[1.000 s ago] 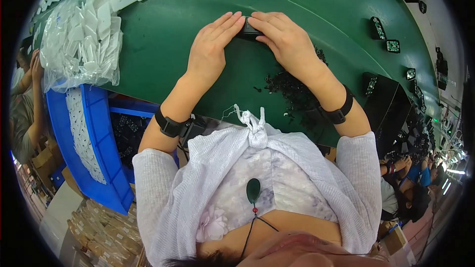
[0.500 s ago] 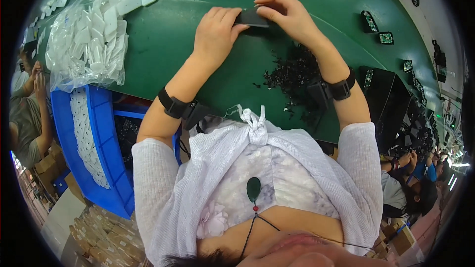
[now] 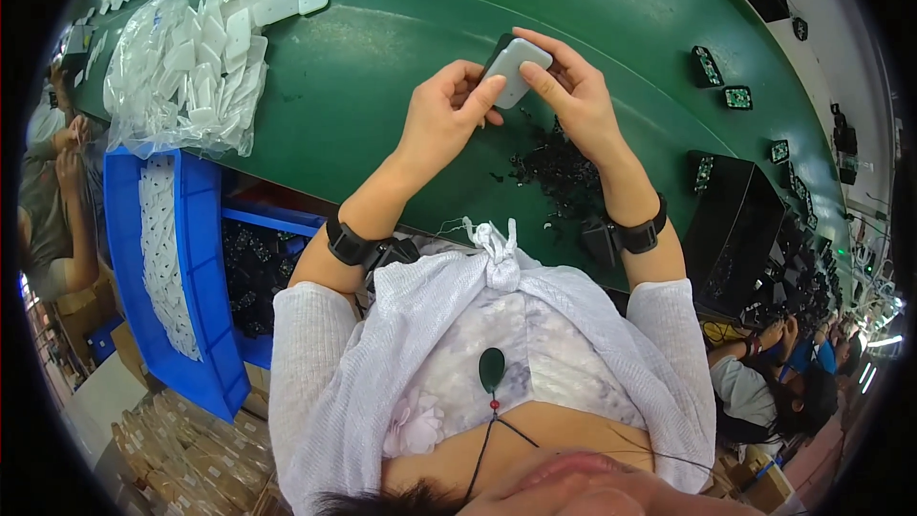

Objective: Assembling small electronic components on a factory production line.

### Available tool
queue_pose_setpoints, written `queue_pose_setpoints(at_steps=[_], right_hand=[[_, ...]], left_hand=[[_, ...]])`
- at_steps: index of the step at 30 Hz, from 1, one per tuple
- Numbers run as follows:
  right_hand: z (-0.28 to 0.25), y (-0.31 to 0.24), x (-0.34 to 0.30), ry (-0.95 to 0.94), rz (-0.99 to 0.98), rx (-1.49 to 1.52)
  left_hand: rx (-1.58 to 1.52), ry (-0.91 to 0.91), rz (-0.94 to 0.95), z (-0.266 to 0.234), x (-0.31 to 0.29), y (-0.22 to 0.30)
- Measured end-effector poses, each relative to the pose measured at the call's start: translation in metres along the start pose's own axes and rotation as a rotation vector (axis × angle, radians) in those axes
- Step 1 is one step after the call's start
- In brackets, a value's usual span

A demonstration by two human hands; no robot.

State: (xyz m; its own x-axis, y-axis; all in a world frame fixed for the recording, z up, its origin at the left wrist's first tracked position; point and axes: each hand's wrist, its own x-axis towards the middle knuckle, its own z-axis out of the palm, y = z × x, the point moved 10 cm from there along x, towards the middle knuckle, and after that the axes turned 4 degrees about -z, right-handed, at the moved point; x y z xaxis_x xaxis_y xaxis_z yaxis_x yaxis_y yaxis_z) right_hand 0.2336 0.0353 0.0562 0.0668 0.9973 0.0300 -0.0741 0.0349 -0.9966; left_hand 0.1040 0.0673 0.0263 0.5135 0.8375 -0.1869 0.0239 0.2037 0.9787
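Note:
Between my two hands is a small plastic casing with a pale, rounded-corner cover facing up and a black body under its far left edge. My left hand grips its left side, thumb against the cover's edge and fingers curled beneath. My right hand holds the right side, its thumb pressed on the cover and its fingers wrapped around the far edge. Just below the hands, a heap of tiny black parts lies on the green table.
A clear bag of white covers lies at the left, above a blue bin of small white pieces. Black housings with green circuit boards sit at the right, beyond a black box. Other people work at both sides.
The casing has turned from its dark side to show the pale cover. Both hands have come nearer to me, and my right thumb now presses on the cover.

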Motion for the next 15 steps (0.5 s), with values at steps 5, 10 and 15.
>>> queue_pose_setpoints(at_steps=[5,10,15], right_hand=[[-0.004,0.0,0.003,0.036,-0.044,0.006],[-0.008,-0.014,0.02,-0.009,-0.083,-0.116],[-0.086,-0.021,0.059,0.125,-0.128,-0.419]], left_hand=[[-0.068,-0.017,0.014,0.007,0.0,-0.002],[-0.081,-0.088,0.003,0.011,0.012,-0.001],[0.723,0.51,0.549,-0.089,0.04,0.062]])
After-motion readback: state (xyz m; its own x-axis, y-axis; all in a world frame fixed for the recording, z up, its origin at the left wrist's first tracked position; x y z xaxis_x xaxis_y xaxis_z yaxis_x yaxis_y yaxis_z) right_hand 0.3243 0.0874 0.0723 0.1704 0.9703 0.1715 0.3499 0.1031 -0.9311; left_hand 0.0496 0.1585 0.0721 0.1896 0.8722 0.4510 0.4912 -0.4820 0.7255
